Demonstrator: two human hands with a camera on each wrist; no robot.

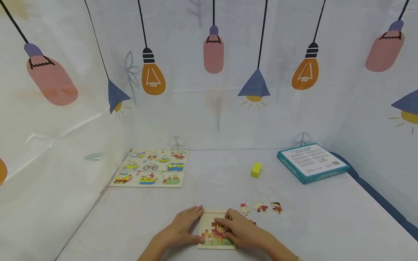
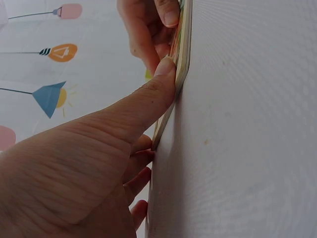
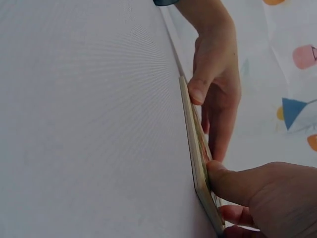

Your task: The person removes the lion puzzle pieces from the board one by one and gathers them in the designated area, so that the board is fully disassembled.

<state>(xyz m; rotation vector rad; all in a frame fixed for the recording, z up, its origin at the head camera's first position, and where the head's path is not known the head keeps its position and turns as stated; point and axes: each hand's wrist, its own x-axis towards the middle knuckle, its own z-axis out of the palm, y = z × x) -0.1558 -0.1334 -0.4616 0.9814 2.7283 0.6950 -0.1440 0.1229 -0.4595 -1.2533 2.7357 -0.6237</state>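
A small wooden jigsaw puzzle tray (image 1: 205, 219) lies at the front of the table, its lower part filled with red, yellow and green pieces. Along its left side rests my left hand (image 1: 181, 228), fingers extended, thumb pressing the lower left corner. From the right, my right hand (image 1: 243, 230) reaches over the tray and pinches a puzzle piece (image 1: 222, 228) between index finger and thumb. That hand partly hides the piece and the tray's right side. In the right wrist view, the right thumb (image 3: 230, 181) touches the pieces inside the tray's rim (image 3: 193, 148).
Loose puzzle pieces (image 1: 261, 207) lie in a row beyond my right hand, with another partly hidden beside it. Farther back are a yellow block (image 1: 256, 170) and a teal-edged box (image 1: 311, 163). A vehicle picture board (image 1: 151, 168) lies at the back left. Patterned sheeting (image 1: 196, 119) encloses the table.
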